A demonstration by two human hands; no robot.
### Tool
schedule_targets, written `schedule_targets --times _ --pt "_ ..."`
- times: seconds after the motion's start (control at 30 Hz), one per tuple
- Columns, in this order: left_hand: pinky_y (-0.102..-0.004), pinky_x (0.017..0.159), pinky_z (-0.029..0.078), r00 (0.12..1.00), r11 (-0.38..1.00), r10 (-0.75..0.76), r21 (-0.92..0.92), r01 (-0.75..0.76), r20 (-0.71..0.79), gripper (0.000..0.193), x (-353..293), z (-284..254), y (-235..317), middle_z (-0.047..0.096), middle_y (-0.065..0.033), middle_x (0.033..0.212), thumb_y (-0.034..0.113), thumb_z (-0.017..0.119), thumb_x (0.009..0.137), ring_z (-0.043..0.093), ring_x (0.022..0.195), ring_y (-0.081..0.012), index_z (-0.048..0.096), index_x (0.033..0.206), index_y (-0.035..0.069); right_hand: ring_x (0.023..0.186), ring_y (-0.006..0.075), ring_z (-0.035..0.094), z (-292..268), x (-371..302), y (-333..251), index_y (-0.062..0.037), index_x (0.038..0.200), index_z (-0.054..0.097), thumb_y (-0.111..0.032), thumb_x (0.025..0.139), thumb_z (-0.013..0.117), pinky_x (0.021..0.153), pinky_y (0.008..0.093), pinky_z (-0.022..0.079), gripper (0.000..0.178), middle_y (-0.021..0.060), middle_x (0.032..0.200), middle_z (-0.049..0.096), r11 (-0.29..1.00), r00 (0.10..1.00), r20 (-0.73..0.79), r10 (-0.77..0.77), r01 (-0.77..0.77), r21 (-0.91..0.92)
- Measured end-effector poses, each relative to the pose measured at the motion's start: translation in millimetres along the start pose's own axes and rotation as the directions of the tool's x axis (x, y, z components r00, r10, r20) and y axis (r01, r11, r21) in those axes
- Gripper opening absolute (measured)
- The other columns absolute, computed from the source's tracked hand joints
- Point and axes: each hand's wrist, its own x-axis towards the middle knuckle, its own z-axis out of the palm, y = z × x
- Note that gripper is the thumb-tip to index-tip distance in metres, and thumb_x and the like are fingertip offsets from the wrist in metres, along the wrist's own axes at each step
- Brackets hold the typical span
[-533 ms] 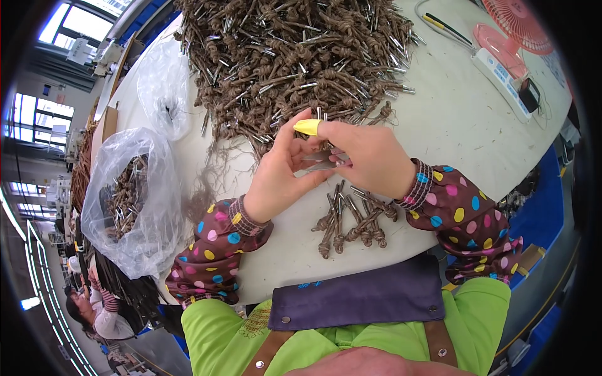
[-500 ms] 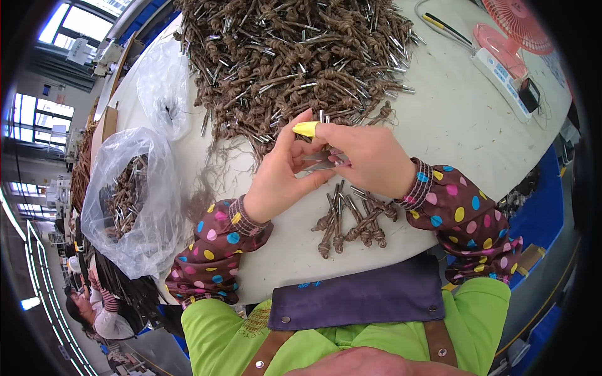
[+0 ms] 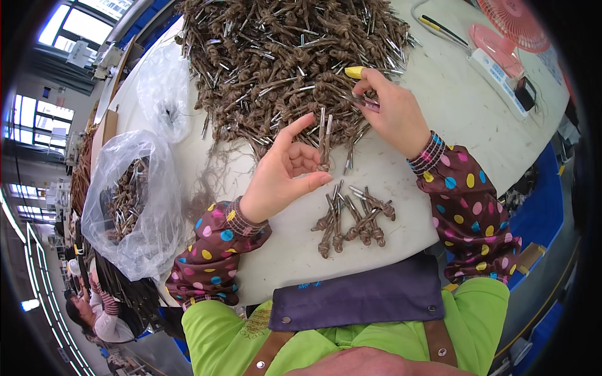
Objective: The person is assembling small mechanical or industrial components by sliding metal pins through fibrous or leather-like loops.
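Note:
My left hand (image 3: 285, 164) is open over the table, its index finger and thumb well apart. In that gap, by the curled fingers, is a brown knotted cord (image 3: 324, 141) with two silver metal tips pointing away from me; whether the fingers touch it I cannot tell. My right hand (image 3: 395, 113), a yellow cover on one fingertip, is closed round small silver thread snips (image 3: 367, 102), partly hidden by the fingers. It hovers at the right edge of a big pile of the same knotted cords (image 3: 282, 62). Several more knotted cords (image 3: 354, 219) lie nearer to me.
A clear plastic bag (image 3: 166, 207) holding knotted cords stands on the left, with another clear bag (image 3: 160, 94) behind it. At the far right are a white power strip (image 3: 498, 78) and a pink fan (image 3: 517, 25). Another person (image 3: 106, 313) sits beyond the table's left side.
My right hand has moved away from the left, toward the pile on the far right, carrying the snips. The left hand has stayed nearly in place, and the cord beside it now shows.

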Motion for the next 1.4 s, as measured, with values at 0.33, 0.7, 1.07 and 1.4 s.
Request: schedule_targets --times 0.33,0.7,1.07,1.4 --pt "-0.0279 0.085 0.050 0.981 0.979 0.152 0.152 -0.134 -0.116 0.085 3 1 -11 0.056 -0.0057 0.094 -0.002 0.072 0.076 0.058 0.089 -0.0119 0.020 0.143 0.002 0.066 0.0086 0.055 6 -17 -51 -0.0003 0.116 0.051 -0.014 0.075 0.074 0.063 0.0216 0.046 0.050 0.0046 0.080 0.063 0.796 0.923 0.351 0.157 -0.329 0.508" --pt "-0.0296 0.085 0.050 0.994 0.844 -0.078 -0.525 0.106 0.075 0.078 0 -9 1 0.057 -0.0073 0.100 0.005 0.068 0.081 0.059 0.093 -0.0147 0.020 0.143 0.002 0.074 0.0068 0.059 14 -14 -24 0.0029 0.115 0.050 -0.010 0.079 0.070 0.064 0.0229 0.047 0.043 0.0049 0.083 0.064 0.695 0.928 0.323 0.186 -0.356 0.624" --pt "-0.0278 0.077 0.052 0.896 0.676 0.436 0.688 -0.263 -0.085 0.078 2 7 -16 0.059 -0.0062 0.088 0.003 0.077 0.072 0.060 0.080 -0.0144 0.033 0.137 0.003 0.063 0.0048 0.049 10 -15 -47 -0.0001 0.118 0.050 -0.016 0.076 0.074 0.056 0.0210 0.041 0.050 0.0025 0.078 0.061 0.683 0.943 0.305 0.131 -0.309 0.661" --pt "-0.0236 0.075 0.050 0.998 0.992 0.047 0.117 -0.042 -0.041 0.051 6 -13 -10 0.060 -0.0024 0.090 0.003 0.065 0.084 0.057 0.082 -0.0068 0.044 0.130 0.002 0.063 0.0031 0.047 6 -12 -41 0.0012 0.116 0.051 -0.011 0.081 0.070 0.057 0.0194 0.041 0.042 0.0014 0.080 0.063 0.655 0.960 0.254 0.116 -0.266 0.707"
